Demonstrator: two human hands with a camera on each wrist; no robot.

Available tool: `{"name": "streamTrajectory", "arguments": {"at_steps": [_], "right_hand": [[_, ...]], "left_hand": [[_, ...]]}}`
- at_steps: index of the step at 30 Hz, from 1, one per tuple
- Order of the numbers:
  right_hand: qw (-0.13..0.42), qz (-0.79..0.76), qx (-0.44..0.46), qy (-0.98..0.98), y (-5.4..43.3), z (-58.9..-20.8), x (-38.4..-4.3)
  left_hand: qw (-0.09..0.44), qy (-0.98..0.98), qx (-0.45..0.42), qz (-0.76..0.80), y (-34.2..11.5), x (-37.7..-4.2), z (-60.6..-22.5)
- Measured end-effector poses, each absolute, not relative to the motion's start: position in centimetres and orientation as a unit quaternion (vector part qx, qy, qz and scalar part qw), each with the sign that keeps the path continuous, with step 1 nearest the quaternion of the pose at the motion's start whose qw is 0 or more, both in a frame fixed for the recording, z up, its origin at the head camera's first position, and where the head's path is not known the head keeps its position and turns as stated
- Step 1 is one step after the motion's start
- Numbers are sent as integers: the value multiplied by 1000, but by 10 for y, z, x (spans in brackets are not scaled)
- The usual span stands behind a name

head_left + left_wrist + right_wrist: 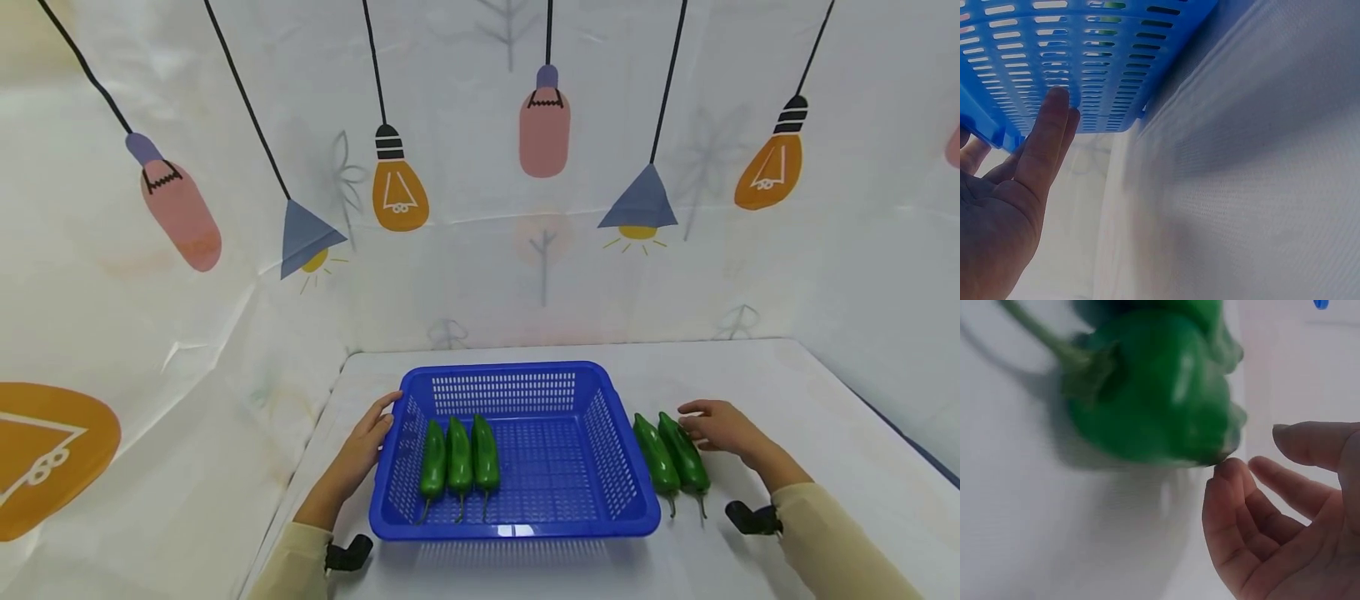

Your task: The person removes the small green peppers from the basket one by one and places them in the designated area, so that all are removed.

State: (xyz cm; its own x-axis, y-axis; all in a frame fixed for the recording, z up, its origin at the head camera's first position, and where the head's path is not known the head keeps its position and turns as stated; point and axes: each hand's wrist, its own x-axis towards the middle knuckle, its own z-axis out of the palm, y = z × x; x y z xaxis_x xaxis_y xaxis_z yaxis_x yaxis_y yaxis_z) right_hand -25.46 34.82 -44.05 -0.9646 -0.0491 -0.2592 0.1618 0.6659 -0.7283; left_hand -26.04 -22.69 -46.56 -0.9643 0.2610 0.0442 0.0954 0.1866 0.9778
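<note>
A blue plastic basket [555,529] with slotted walls holds three green chili peppers [459,457] lying side by side in its left part, stems toward me. My left hand [360,450] is at the basket's left rim, and its extended fingers [1044,140] lie against the outer wall in the left wrist view. Two more green chili peppers lie on the table right of the basket: an inner one [656,454] close to the wall and an outer one [684,454]. Beside the outer one is my right hand [723,429], fingers loosely bent, with fingertips [1232,469] right at its side.
The white table [765,375] extends around the basket. Behind it hangs a pale cloth wall [480,283] printed with lamps and bulbs, and similar cloth encloses the left side. A black wrist camera mount [348,553] sits at my left sleeve, another [752,518] at my right.
</note>
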Motion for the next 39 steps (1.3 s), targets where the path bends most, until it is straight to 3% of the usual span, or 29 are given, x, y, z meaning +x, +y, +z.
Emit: {"name": "streamTrajectory", "arguments": {"at_steps": [39], "right_hand": [[82, -442, -56, 892, 291, -391, -259]], "left_hand": [[66, 767, 117, 627, -228, -262, -467]]}}
